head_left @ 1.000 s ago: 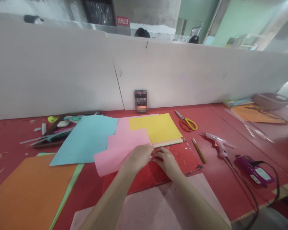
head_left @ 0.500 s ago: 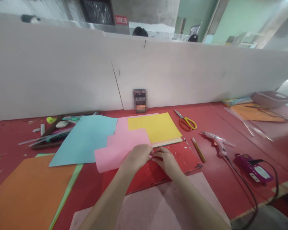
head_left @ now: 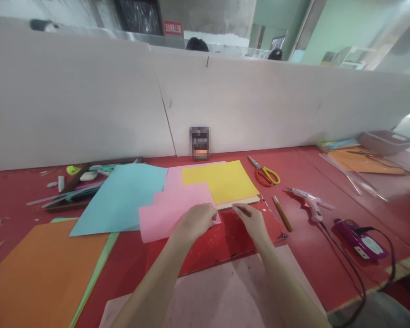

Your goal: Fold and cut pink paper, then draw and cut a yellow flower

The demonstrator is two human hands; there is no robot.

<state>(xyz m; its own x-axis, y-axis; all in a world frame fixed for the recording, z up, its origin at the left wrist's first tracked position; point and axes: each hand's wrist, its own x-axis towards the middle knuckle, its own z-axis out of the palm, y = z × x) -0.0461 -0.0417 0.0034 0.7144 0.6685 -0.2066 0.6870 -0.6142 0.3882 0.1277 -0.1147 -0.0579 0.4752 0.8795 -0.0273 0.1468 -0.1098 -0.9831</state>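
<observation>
My left hand (head_left: 200,221) is closed on the right end of a sheet of pink paper (head_left: 177,202), its fingers pinching near a small folded point. The sheet's left end curls over. To the right, my right hand (head_left: 255,222) is off the paper, fingers bent and apart, with nothing visible in them. Both hands are over a glossy red board (head_left: 225,241). Just behind them lies a yellow sheet (head_left: 222,180), on top of more pink paper and a pale stack edge.
Light blue paper (head_left: 123,200) and orange paper (head_left: 48,269) lie left, by a tool tray (head_left: 63,207). On the right are scissors (head_left: 264,174), a gold-coloured stick (head_left: 283,214), a glue gun (head_left: 309,200) and a corded purple box (head_left: 360,241). A white partition (head_left: 259,105) stands behind.
My right hand has let go of the pink paper and moved right, away from my left hand. The paper's curled left end has shifted slightly right and up.
</observation>
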